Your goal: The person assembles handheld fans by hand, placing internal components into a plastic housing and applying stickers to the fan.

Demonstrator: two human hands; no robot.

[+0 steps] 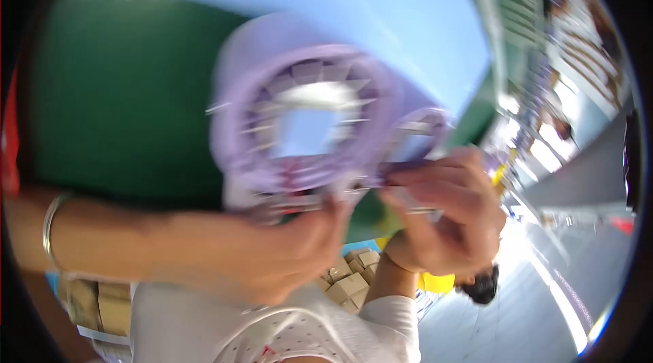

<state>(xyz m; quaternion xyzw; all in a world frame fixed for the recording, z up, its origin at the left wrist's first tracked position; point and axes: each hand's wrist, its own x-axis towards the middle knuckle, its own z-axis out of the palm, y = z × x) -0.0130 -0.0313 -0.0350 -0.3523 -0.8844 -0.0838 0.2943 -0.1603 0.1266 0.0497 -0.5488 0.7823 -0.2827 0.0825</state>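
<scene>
I see the lavender plastic housing with a round, finned opening [382, 94] in front of a dark green flat surface [129, 97]. The left hand [282, 247] grips its lower edge; the right hand [454, 210] curls by its lower right, its grip too blurred for me to tell.

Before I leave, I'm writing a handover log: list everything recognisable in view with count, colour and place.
ring-fronted housing: one, lilac, centre
green surface: one, dark green, left
blue surface: one, light blue, top
cardboard boxes: several, brown, bottom centre and lower left
other person: at least one, dark-haired, lower right
yellow item: one, yellow, beside that person
floor: one, pale grey, lower right
bracelet: one, silver, far left
white top: one, white, bottom edge
left hand: one, at housing's lower edge
right hand: one, at its lower right
</scene>
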